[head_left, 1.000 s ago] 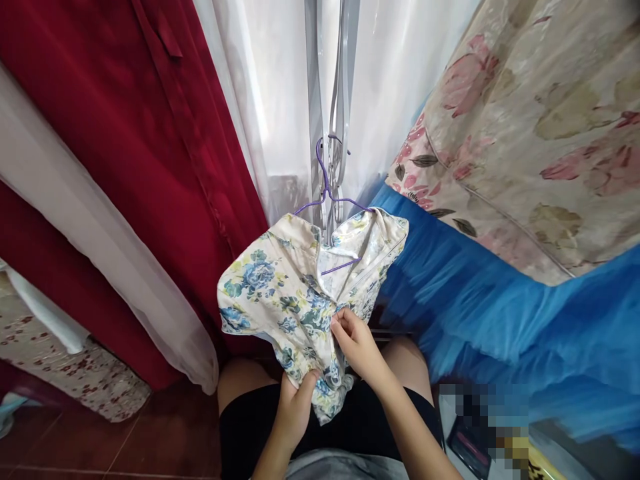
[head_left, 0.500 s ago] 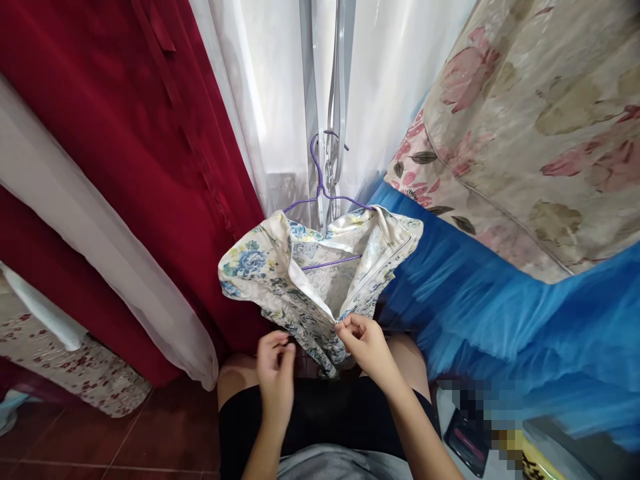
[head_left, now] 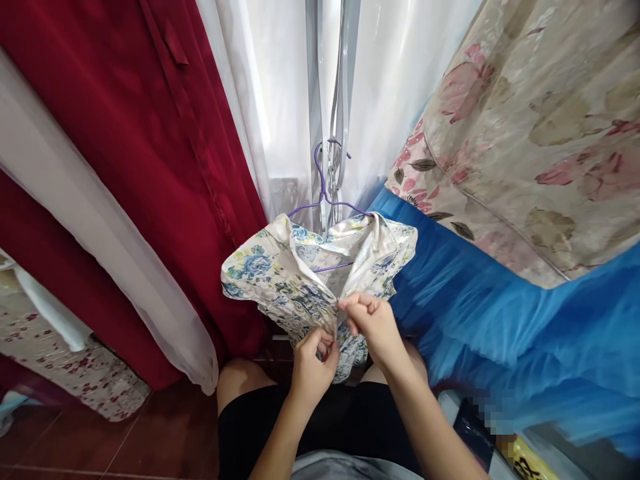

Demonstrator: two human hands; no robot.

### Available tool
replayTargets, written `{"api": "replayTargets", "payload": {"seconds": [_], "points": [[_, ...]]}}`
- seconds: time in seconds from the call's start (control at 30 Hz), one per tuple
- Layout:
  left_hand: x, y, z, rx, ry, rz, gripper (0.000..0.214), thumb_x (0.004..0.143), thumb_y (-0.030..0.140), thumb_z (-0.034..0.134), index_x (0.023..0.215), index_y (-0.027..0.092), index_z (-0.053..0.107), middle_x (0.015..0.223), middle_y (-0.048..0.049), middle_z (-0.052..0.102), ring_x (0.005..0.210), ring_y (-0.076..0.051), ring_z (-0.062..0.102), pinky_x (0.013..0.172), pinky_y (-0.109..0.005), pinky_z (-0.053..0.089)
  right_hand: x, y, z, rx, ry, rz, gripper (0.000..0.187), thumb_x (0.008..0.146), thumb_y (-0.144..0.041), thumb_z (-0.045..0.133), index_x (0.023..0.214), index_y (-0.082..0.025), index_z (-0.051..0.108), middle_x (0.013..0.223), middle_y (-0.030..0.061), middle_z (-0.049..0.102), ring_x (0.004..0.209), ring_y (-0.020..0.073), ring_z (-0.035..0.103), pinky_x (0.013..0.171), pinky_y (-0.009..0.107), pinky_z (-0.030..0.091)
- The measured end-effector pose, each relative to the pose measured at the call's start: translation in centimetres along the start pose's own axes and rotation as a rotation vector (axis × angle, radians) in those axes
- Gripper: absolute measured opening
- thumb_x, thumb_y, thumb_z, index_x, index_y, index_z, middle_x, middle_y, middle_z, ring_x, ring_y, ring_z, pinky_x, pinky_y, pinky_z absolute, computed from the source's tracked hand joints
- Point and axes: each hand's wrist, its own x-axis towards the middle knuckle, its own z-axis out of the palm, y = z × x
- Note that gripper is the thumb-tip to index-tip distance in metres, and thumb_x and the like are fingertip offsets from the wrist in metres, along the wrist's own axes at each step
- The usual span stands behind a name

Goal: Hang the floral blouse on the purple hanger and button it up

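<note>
A second earlier the left hand [head_left: 311, 365] gripped the lower hem of the floral dress [head_left: 280, 283] low over the lap, with the front of the garment closed across the purple hanger [head_left: 324, 193]. Half a second later it had let go and hung free beside the cloth, and the front had fallen open, showing the pale lining and the hanger's bar. Since then the left hand rose and pinched the fabric edge again, just beside the right hand [head_left: 373, 320]. The right hand moved up slightly along the opening, its fingers bunched on the edge, and the lower hem was gathered higher, off the lap.
</note>
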Motion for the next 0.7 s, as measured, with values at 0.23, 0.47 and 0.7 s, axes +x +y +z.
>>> {"api": "replayTargets", "payload": {"seconds": [0.23,0.47,0.7], "points": [[1.0,0.5,-2.2,0.21,-0.225,0.048,0.015,0.08,0.01,0.057,0.072,0.022,0.052,0.065,0.0025,0.057,0.056,-0.013,0.052,0.058,-0.025,0.039,5.9,-8.4,3.2,0.043,0.001,-0.325,0.026,0.082,-0.033,0.072,0.064,-0.017,0.061,0.041,-0.0063,0.051,0.041,0.0072,0.039,0.047,0.022,0.032],[5.4,3.3,-7.3,0.166,-0.116,0.241,0.014,0.097,0.023,0.06,0.104,0.024,0.071,0.087,-0.0017,0.072,0.074,-0.016,0.066,0.074,-0.028,0.052,3.4,-7.8,2.3,-0.024,-0.027,-0.308,0.022,0.091,-0.038,0.068,0.085,-0.018,0.063,0.047,-0.0068,0.056,0.043,0.0084,0.047,0.048,0.022,0.034],[12.9,11.0,-10.0,0.113,0.119,0.618,0.026,0.102,0.022,0.058,0.124,0.022,0.07,0.102,-0.0038,0.075,0.084,-0.014,0.068,0.078,-0.026,0.055,2.2,-8.9,2.4,-0.117,-0.067,-0.396,0.02,0.093,-0.034,0.067,0.082,-0.019,0.06,0.052,-0.0064,0.054,0.047,0.0088,0.047,0.049,0.022,0.033]]}}
